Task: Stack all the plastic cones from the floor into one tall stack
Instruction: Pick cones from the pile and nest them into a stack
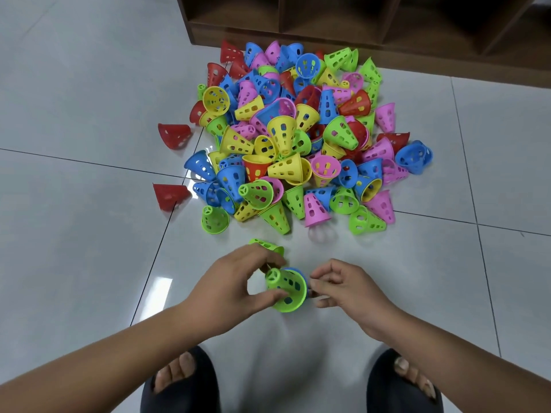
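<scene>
A big pile of perforated plastic cones (298, 138) in red, blue, green, yellow and pink lies on the tiled floor. My left hand (235, 281) grips a green cone (286, 289) by its narrow end, tilted on its side, with a blue cone nested inside it. My right hand (346, 286) pinches the wide rim side of that small stack. Another green cone (267, 245) lies on the floor just beyond my left fingers.
A dark wooden shelf unit (357, 22) stands behind the pile. Two red cones (174, 135) (170, 195) lie apart at the left. My feet in dark slippers (182, 383) are at the bottom edge on the grey tile floor (74, 234).
</scene>
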